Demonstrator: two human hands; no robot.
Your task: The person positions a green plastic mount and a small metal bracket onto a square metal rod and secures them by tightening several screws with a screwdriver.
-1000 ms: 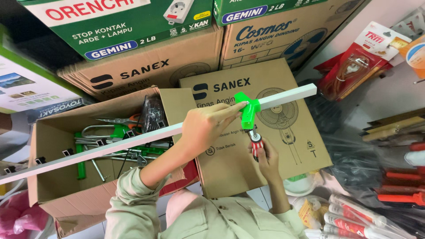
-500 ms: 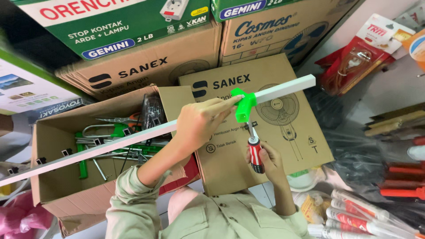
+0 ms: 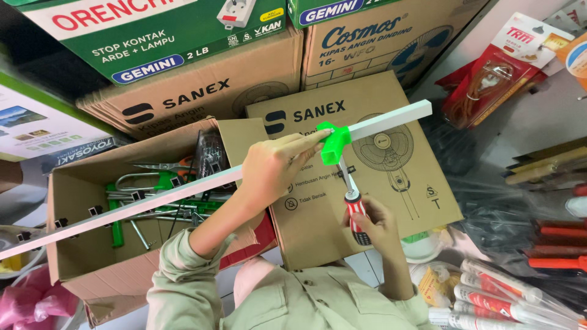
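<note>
My left hand (image 3: 272, 168) is wrapped around a long white square bar (image 3: 183, 192) that runs from the far right down to the near left across the whole scene. My fingers (image 3: 306, 142) are clamped on it, with the index finger stretched along its top towards a bright green plastic bracket (image 3: 334, 143) that sits around the bar just to the right of my hand, touching my fingertip.

My right hand (image 3: 373, 223) is below that, nearer to me, its fingers closed on a red-and-white striped screwdriver (image 3: 353, 208) with a black end to the handle. The screwdriver stands nearly upright and its metal shaft points up to the underside of the green bracket; I cannot tell whether the tip sits in a screw.

Behind both hands lies a flat cardboard box with a fan drawing (image 3: 391, 171), leaning over other stacked cartons. To the left, under the bar, an open cardboard box (image 3: 79, 263) holds a tangle of metal parts with green handles (image 3: 162, 180). On the near right lie several caulk-like tubes (image 3: 489, 293) with red and white wrappers, and farther right some red-handled tools (image 3: 556, 263) on dark plastic sheeting. At the far right hangs a red packet with a coiled cord (image 3: 489, 85). My sleeves are pale olive.
</note>
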